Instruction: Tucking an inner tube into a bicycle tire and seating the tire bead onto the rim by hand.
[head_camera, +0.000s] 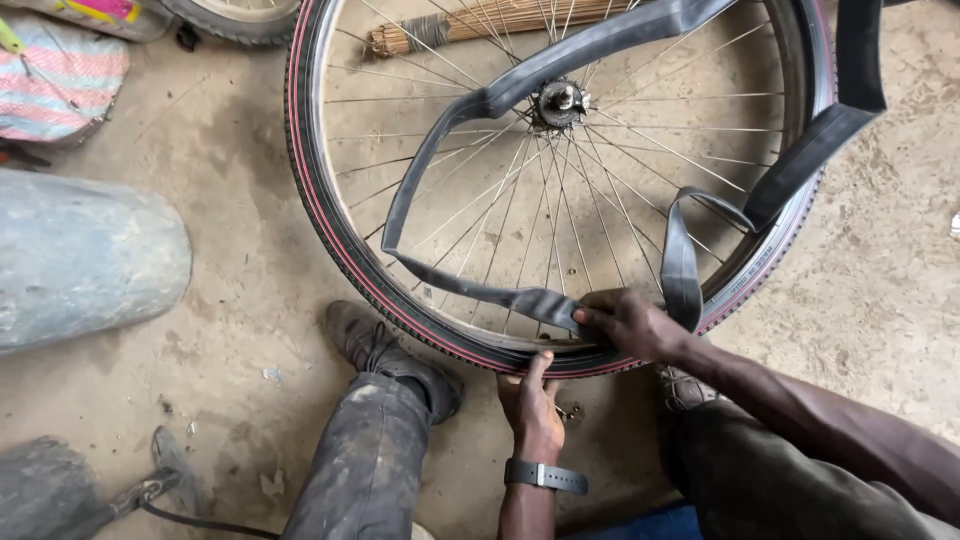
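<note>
A large spoked bicycle wheel with a black, red-striped rubber tyre (330, 230) is lying flat on the dusty concrete floor (240, 300), taking up most of the view. Draped across its spokes and hub (558, 100), a limp black rubber inner tube (500, 100) is hanging in loose folds; it looks light, floppy and easily pinched, so it is probably best gripped flat near the rim. The right hand (630, 322) is closing thumb and fingers on a fold of the tube at the near rim. The left hand (530, 400), wearing a dark wristwatch (545, 476), is pressing its fingers against the tyre's near edge, partly curled and apparently gripping nothing else. A worn dark shoe (375, 345) is resting just beside the tyre.
</note>
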